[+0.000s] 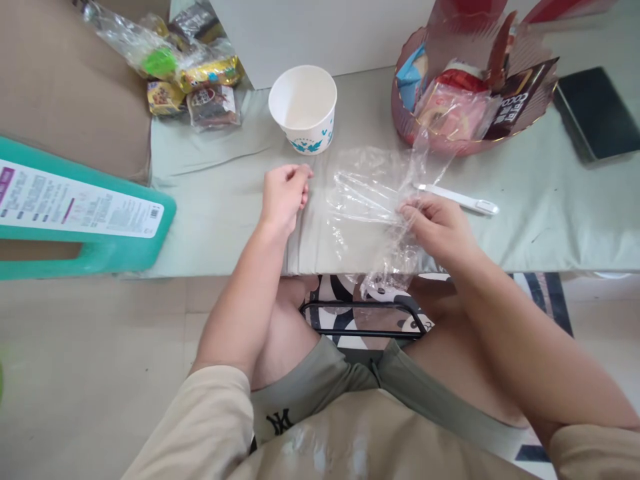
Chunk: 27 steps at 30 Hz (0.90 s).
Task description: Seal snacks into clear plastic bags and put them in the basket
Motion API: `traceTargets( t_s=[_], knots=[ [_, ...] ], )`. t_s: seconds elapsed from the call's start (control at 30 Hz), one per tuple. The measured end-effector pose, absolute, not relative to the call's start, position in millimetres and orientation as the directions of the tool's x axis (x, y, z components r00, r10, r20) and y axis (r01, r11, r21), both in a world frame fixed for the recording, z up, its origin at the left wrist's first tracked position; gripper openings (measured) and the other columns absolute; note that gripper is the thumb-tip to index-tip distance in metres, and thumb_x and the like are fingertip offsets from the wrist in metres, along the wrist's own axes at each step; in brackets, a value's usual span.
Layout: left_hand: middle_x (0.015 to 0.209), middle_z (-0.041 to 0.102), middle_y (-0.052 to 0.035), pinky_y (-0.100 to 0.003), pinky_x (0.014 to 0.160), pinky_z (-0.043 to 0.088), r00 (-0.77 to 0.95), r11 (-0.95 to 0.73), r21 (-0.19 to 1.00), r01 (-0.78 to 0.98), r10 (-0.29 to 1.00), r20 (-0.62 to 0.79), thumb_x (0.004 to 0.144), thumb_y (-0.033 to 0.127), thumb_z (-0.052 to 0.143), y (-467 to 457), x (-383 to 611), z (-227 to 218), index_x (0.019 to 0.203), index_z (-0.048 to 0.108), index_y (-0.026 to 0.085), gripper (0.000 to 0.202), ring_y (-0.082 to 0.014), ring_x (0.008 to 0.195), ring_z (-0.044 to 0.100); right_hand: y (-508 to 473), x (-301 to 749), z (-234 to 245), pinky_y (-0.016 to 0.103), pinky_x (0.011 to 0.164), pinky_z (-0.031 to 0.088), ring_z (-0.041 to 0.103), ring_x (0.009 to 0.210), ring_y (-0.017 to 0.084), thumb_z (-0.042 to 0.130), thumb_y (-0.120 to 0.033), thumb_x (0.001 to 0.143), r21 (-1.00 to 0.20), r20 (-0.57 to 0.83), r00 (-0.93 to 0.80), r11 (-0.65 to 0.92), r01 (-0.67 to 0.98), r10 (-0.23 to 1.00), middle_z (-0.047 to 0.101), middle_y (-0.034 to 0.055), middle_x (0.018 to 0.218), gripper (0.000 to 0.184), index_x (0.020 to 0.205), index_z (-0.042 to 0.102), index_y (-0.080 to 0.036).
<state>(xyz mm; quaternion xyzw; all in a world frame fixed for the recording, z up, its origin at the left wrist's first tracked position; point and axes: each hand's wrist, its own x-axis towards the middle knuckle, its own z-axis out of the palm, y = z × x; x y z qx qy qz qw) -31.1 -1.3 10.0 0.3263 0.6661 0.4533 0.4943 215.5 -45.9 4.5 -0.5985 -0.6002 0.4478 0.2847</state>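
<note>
My right hand (436, 223) pinches a clear, crinkled plastic bag (370, 200) that lies spread on the pale green table (220, 200) and hangs over its front edge. My left hand (284, 195) rests on the table to the left of the bag, fingers curled loosely inward with nothing visible in them. A white paper cup (303, 107) with a blue pattern stands upright just behind my left hand. A white plastic spoon (460, 199) lies on the table behind my right hand.
A pink bowl (415, 137) full of snack packets sits at the back right. Wrapped snacks (193, 73) lie at the back left. A teal stool (85, 220) lies on its side at the left. A dark flat object (595, 113) rests at far right.
</note>
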Motion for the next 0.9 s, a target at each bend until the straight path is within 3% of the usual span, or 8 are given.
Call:
traceTargets(
  t_s=[0.17,0.33,0.43,0.57,0.63,0.73,0.8,0.9],
  knots=[
    [0.081,0.064,0.0002,-0.016,0.065,0.051,-0.126,0.392,0.914,-0.108,0.906,-0.404,0.089,0.024,0.071,-7.0,-28.8,10.6,0.080,0.062,0.018,0.014,-0.0074,0.072,0.064,-46.1,215.3,0.5,0.031,0.058,0.039,0.050,0.060,0.014,0.063,-0.040,0.085,-0.916,-0.135,-0.131,-0.074,0.395,0.982,0.055,0.0003,0.066,0.019,0.078,0.062,-0.022],
    [0.102,0.069,-0.0020,-0.023,0.088,0.055,-0.047,0.383,0.917,-0.108,0.920,-0.390,0.087,0.026,0.074,-14.7,-24.5,7.8,0.096,0.064,0.020,0.015,-0.0114,0.098,0.068,-55.1,208.1,7.8,0.030,0.052,0.035,0.044,0.054,0.012,0.067,-0.046,0.086,-0.965,-0.105,-0.210,-0.049,0.257,0.972,0.051,-0.0014,0.063,0.025,0.079,0.064,-0.022],
    [0.108,0.072,-0.0077,-0.030,0.099,0.055,0.033,0.441,0.881,-0.170,0.896,-0.443,0.087,0.040,0.075,-17.2,-22.6,8.9,0.098,0.066,0.018,0.025,-0.0175,0.109,0.071,-65.9,207.5,19.4,0.028,0.046,0.027,0.037,0.047,0.009,0.069,-0.049,0.088,-0.984,-0.086,-0.214,-0.049,0.170,0.973,0.044,-0.0048,0.055,0.028,0.082,0.065,-0.022],
    [0.102,0.077,-0.0144,-0.033,0.083,0.062,0.325,0.677,0.705,-0.214,0.730,-0.602,0.087,0.062,0.069,-19.3,-16.8,18.2,0.095,0.070,0.016,0.047,-0.0253,0.099,0.077,-74.8,209.7,29.2,0.027,0.043,0.026,0.037,0.047,0.009,0.067,-0.051,0.092,-0.991,-0.048,-0.251,-0.014,0.136,0.967,0.046,-0.0048,0.056,0.029,0.086,0.067,-0.023],
    [0.090,0.078,-0.0106,-0.023,0.066,0.060,0.376,0.713,0.672,-0.200,0.689,-0.619,0.088,0.053,0.072,-18.1,-16.7,23.5,0.089,0.072,0.014,0.038,-0.0178,0.078,0.077,-72.6,211.0,28.5,0.027,0.046,0.031,0.042,0.050,0.010,0.068,-0.049,0.091,-0.980,-0.027,-0.303,0.035,0.198,0.953,0.051,-0.0032,0.058,0.027,0.084,0.068,-0.023],
    [0.070,0.071,-0.0012,-0.009,0.040,0.037,0.303,0.676,0.703,-0.220,0.733,-0.609,0.088,0.024,0.076,-13.8,-22.6,29.2,0.077,0.069,0.012,0.017,-0.0007,0.045,0.055,-63.7,215.1,21.8,0.029,0.053,0.037,0.049,0.057,0.012,0.068,-0.044,0.089,-0.943,0.007,-0.336,0.117,0.310,0.942,0.059,-0.0002,0.065,0.023,0.080,0.068,-0.023],
    [0.061,0.063,0.0031,-0.007,0.034,0.026,0.246,0.651,0.729,-0.215,0.758,-0.604,0.086,0.015,0.076,-11.1,-28.1,31.9,0.073,0.067,0.010,0.017,0.0040,0.037,0.041,-57.8,219.8,16.4,0.030,0.057,0.039,0.051,0.058,0.013,0.065,-0.041,0.089,-0.917,0.019,-0.320,0.144,0.371,0.947,0.061,0.0006,0.067,0.020,0.081,0.069,-0.022],
    [0.053,0.053,0.0065,-0.006,0.034,0.024,0.182,0.636,0.752,-0.173,0.771,-0.611,0.085,0.014,0.078,-9.8,-34.7,35.2,0.069,0.063,0.010,0.022,0.0048,0.034,0.036,-52.8,227.2,11.6,0.031,0.059,0.040,0.052,0.059,0.014,0.062,-0.038,0.089,-0.873,0.006,-0.282,0.143,0.466,0.959,0.062,0.0010,0.068,0.019,0.083,0.070,-0.022]
  ],
)
